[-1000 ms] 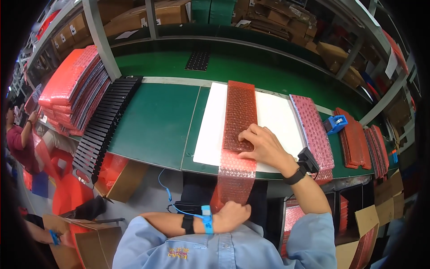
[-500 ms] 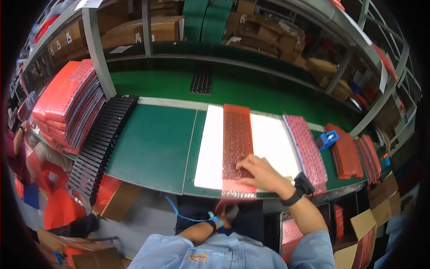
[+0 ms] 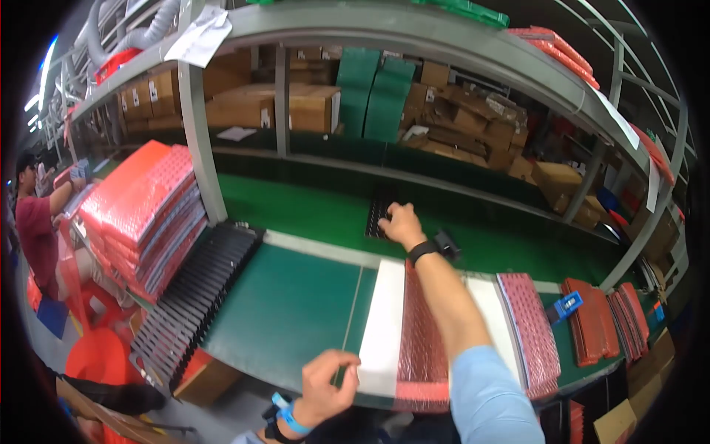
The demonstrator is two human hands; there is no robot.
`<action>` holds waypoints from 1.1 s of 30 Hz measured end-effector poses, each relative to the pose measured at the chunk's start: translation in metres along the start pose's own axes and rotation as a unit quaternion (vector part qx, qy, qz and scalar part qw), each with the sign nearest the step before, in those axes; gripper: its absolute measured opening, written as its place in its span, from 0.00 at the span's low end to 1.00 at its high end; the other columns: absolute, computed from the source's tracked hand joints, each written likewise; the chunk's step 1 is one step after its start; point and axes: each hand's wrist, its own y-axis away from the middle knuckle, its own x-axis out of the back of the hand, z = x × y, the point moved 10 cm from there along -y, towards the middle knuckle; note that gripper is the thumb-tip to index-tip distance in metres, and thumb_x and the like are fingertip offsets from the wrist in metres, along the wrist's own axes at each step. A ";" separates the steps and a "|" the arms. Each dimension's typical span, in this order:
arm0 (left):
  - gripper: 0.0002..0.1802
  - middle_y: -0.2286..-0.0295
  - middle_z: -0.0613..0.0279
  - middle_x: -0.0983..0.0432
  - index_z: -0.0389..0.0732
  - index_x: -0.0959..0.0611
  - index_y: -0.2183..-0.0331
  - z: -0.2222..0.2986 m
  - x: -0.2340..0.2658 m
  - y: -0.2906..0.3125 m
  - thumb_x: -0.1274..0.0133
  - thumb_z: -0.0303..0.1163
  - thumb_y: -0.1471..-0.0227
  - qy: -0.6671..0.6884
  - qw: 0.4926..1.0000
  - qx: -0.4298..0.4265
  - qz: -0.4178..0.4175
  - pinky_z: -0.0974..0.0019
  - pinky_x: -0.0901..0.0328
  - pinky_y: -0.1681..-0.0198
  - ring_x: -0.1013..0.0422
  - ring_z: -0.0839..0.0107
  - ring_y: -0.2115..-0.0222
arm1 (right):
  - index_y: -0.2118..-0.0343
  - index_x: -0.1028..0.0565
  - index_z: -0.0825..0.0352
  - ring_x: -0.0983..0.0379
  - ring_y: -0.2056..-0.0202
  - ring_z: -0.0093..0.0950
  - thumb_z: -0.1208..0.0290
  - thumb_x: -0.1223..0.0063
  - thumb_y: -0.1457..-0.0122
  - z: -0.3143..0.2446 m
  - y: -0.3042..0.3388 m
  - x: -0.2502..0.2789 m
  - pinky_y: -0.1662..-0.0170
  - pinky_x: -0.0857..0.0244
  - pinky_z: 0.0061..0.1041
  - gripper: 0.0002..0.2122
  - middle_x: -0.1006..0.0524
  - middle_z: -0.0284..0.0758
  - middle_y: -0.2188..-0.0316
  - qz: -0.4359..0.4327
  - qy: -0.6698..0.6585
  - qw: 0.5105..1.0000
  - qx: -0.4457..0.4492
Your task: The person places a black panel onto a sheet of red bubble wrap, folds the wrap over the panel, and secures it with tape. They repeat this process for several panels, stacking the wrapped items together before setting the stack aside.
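Note:
My right hand (image 3: 404, 226) reaches over the bench onto the green belt. Its bent fingers close on the right part of a black slotted plate (image 3: 376, 213), which the hand partly covers. Below that arm, a red bubble-wrap bag (image 3: 423, 355) lies lengthwise over a white board (image 3: 383, 318) on the bench. The bag's middle is partly hidden by my forearm. At the bench's front edge, my left hand (image 3: 330, 382) hovers beside the board's lower left corner. Its fingers are loosely curled, with a gap to the thumb and nothing visible between them.
A black slatted rack (image 3: 196, 296) and a tall stack of bubble-wrapped packs (image 3: 140, 211) stand left. A pink bubble-wrap pack (image 3: 529, 325), a blue tape dispenser (image 3: 566, 306) and red bags (image 3: 588, 322) lie right. A grey post (image 3: 201, 140) rises behind. Another person (image 3: 38, 229) works far left.
My right hand has left the red bag and moved forward to the black plate. My left hand has risen from my lap to the bench edge. The view has tilted up.

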 end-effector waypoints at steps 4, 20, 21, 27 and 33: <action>0.03 0.73 0.54 0.22 0.37 0.19 0.72 -0.016 -0.005 0.006 0.45 0.24 0.54 -0.067 0.997 0.025 0.030 0.60 0.32 0.63 0.25 0.56 0.73 | 0.55 0.22 0.64 0.31 0.51 0.56 0.51 0.37 0.54 0.004 -0.025 -0.049 0.48 0.35 0.48 0.26 0.31 0.56 0.49 0.081 0.050 0.988 -0.124; 0.06 0.71 0.54 0.22 0.36 0.19 0.71 -0.012 -0.009 -0.005 0.46 0.21 0.58 -0.072 0.997 -0.023 -0.032 0.59 0.33 0.63 0.26 0.55 0.69 | 0.53 0.19 0.57 0.41 0.43 0.54 0.52 0.35 0.56 -0.015 0.198 0.138 0.39 0.46 0.46 0.26 0.36 0.59 0.43 0.098 0.006 0.993 -0.057; 0.06 0.71 0.54 0.22 0.36 0.19 0.71 -0.022 -0.013 -0.006 0.46 0.21 0.58 -0.072 0.997 -0.009 -0.038 0.59 0.33 0.63 0.26 0.55 0.69 | 0.53 0.19 0.57 0.41 0.43 0.54 0.52 0.35 0.56 -0.008 0.220 0.122 0.39 0.46 0.46 0.26 0.36 0.59 0.43 0.085 0.006 0.994 -0.065; 0.06 0.69 0.55 0.22 0.36 0.19 0.71 0.008 -0.018 -0.002 0.46 0.21 0.57 -0.081 0.993 -0.067 -0.057 0.59 0.33 0.60 0.26 0.55 0.65 | 0.53 0.19 0.58 0.42 0.44 0.54 0.55 0.34 0.57 -0.009 0.291 0.107 0.40 0.46 0.46 0.25 0.36 0.60 0.44 0.076 0.025 0.987 -0.137; 0.06 0.68 0.55 0.22 0.36 0.19 0.70 0.018 -0.028 0.003 0.45 0.22 0.57 -0.082 0.991 -0.068 -0.076 0.59 0.33 0.59 0.27 0.56 0.63 | 0.53 0.19 0.57 0.42 0.45 0.54 0.55 0.35 0.56 -0.017 0.294 0.098 0.41 0.46 0.47 0.25 0.37 0.60 0.44 0.063 0.019 0.987 -0.148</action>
